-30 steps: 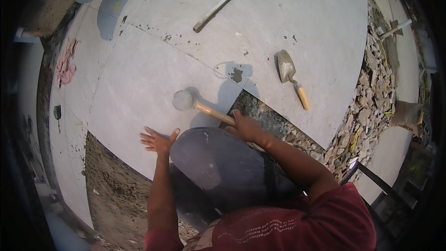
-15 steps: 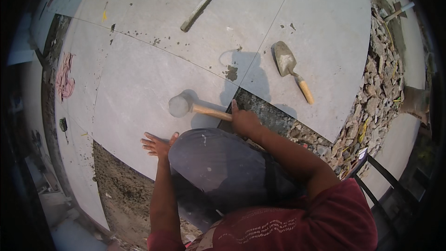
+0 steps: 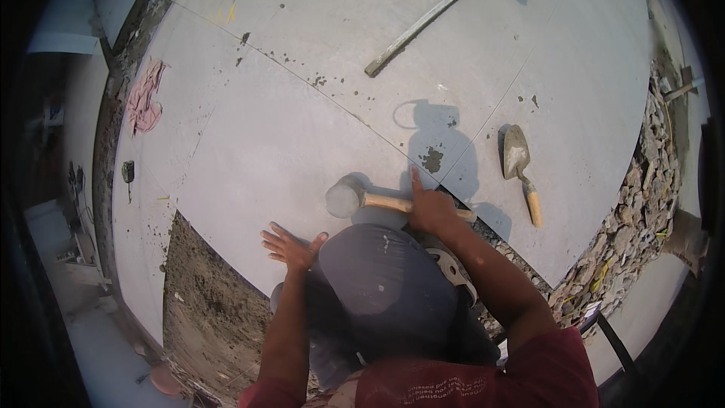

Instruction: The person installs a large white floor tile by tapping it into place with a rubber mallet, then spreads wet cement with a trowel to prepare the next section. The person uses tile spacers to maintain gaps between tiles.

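Observation:
My right hand (image 3: 433, 210) is closed around the wooden handle of a mallet (image 3: 389, 202), its index finger stretched out to the tile seam. The mallet's round grey head (image 3: 344, 196) points left, just over a large pale floor tile (image 3: 249, 159); whether it touches cannot be made out. The handle's end sticks out past my hand. My left hand (image 3: 293, 248) rests on the same tile near its front edge, fingers spread, holding nothing. Right of the seam lies a trowel (image 3: 516, 154) with mortar on its blade and a wooden grip.
A long straight bar (image 3: 438, 15) lies on the far tiles. At the left are a pink cloth (image 3: 145, 97) and a small dark tool (image 3: 128, 172). Bare soil (image 3: 211, 310) borders the tile at front left; broken rubble (image 3: 627, 219) lines the right. Mortar crumbs dot the tiles.
My right hand has moved forward with the mallet, and its index finger now reaches the seam near the tile corner. The whole view has shifted. My left hand stays spread on the tile.

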Available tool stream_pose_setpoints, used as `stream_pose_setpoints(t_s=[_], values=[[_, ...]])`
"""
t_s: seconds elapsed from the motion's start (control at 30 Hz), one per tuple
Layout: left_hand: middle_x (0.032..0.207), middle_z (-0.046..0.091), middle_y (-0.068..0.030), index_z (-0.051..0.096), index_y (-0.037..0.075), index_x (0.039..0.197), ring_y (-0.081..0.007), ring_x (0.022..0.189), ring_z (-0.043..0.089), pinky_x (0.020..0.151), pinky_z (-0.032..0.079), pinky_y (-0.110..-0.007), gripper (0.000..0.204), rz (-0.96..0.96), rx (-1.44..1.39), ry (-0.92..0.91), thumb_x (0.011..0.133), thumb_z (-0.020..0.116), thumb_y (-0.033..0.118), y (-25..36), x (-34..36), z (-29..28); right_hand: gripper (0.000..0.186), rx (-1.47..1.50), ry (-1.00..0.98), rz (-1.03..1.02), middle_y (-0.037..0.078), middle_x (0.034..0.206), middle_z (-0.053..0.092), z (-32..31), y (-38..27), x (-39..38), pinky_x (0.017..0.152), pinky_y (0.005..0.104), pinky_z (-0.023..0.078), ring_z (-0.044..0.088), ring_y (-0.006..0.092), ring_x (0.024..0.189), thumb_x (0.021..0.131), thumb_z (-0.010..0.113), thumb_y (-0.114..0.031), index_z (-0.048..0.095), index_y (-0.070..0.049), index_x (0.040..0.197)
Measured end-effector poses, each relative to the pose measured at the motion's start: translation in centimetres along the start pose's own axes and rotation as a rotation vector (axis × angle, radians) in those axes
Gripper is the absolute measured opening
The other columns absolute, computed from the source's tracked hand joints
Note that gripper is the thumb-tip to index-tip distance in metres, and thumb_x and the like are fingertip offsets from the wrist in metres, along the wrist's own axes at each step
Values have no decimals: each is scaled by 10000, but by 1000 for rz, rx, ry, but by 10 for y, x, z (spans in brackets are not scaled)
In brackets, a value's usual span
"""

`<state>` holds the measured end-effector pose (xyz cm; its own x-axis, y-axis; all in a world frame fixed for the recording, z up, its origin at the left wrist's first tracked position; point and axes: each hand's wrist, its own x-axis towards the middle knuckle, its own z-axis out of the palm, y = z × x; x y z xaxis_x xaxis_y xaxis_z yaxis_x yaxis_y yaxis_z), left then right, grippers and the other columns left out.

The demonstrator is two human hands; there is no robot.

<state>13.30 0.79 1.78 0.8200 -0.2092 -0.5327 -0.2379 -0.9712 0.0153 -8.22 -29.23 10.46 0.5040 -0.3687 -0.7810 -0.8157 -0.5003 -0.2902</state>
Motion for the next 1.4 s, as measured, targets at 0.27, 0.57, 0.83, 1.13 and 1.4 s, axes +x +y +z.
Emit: stream_pose_setpoints(t_s=[0.27, 0.57, 0.83, 1.13, 1.4], values=[[1615, -47, -281, 12, 60, 1578, -475, 1485, -90, 1167, -2, -637, 1129, -294, -302, 218, 846, 480, 782, 13, 40, -34, 1034, -48, -78, 44, 272, 938, 696, -6, -27, 37, 802, 443, 556, 699, 392, 868, 829, 672, -287, 28, 263, 1422], [1610, -51, -299, 13, 22, 1570, -455, 1491, -109, 1118, -57, -699, 1034, -743, -367, 349, 904, 327, 749, 40, 110, -66, 1084, -34, 101, 42, 286, 895, 683, 30, -21, 37, 726, 469, 555, 690, 413, 800, 818, 694, -341, 24, 298, 1381], [1607, -6, -305, 54, 12, 1568, -457, 1493, -93, 1119, -61, -698, 1030, -751, -317, 383, 899, 400, 714, 38, 110, -60, 1074, -164, 55, 28, 305, 823, 667, 19, -18, 43, 663, 504, 549, 674, 448, 746, 783, 713, -318, 64, 290, 1384], [1592, -5, -335, 76, -29, 1557, -501, 1473, -98, 1115, -96, -685, 1055, -704, -370, 304, 883, 445, 694, 38, 100, -64, 477, -376, -117, -138, 287, 790, 671, -67, -65, 50, 643, 490, 532, 679, 449, 729, 784, 741, -254, 567, 114, 1035], [1584, 2, -349, 119, -48, 1546, -511, 1469, -95, 1112, -94, -689, 1044, -668, -452, 302, 890, 419, 707, 37, 97, -72, 192, 136, -81, -701, 127, 642, 555, -89, -277, 96, 533, 348, 442, 536, 211, 527, 878, 589, -112, 519, 37, 977]])
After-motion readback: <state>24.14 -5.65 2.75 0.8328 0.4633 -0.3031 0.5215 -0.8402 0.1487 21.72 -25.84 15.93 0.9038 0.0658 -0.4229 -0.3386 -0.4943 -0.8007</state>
